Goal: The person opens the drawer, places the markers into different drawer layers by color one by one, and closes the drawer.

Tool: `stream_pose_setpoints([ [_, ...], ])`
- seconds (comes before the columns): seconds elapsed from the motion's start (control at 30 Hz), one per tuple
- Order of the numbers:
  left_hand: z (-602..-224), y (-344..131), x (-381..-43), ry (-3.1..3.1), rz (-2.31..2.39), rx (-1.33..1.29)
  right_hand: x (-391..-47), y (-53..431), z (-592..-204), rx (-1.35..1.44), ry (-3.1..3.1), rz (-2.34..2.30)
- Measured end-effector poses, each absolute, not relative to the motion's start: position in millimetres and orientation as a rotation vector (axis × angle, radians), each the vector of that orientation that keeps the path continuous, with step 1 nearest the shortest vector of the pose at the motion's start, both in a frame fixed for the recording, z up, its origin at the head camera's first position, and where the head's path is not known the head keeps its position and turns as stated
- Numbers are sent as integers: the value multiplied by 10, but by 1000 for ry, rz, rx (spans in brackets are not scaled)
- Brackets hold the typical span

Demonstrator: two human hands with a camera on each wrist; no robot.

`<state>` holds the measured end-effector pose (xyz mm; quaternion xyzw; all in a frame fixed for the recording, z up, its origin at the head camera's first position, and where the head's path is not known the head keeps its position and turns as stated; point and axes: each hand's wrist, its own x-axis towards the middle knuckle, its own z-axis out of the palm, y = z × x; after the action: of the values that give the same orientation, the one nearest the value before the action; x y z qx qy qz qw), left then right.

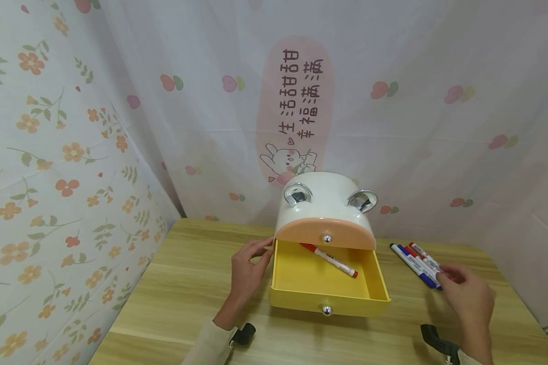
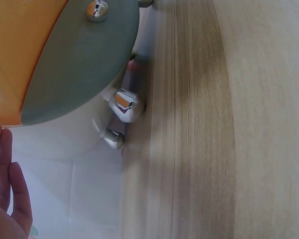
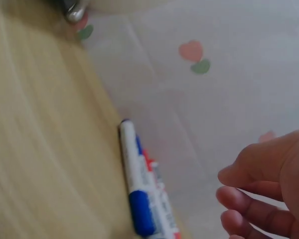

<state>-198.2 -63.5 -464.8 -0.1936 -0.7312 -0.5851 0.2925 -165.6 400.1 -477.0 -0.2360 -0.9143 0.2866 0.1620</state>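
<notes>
A small white cabinet with silver eye-like trims has its lower yellow drawer pulled out. Inside that drawer, a red-capped white marker lies slantwise. My left hand touches the cabinet's left side by the drawer, its fingers mostly straight in the left wrist view. To the right, several markers with blue and red caps, among them a blue-capped marker, lie side by side on the table. My right hand hovers at their near end, fingers loosely bent and holding nothing in the right wrist view.
Above the open drawer is a shut orange drawer front with a silver knob. The wooden table runs back to a printed curtain. Another flowered curtain hangs at the left.
</notes>
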Motion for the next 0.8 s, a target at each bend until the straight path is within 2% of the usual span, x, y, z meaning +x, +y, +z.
stream_pose_setpoints([
  [0.4,-4660,-633,-1987,-1938,-1528,-532,-1661,4222,-5123,-858,-2603,906],
  [0.8,-4676,-638,-1999,-1936,-1508,-535,-1636,4321,-5251,-883,-2671,808],
])
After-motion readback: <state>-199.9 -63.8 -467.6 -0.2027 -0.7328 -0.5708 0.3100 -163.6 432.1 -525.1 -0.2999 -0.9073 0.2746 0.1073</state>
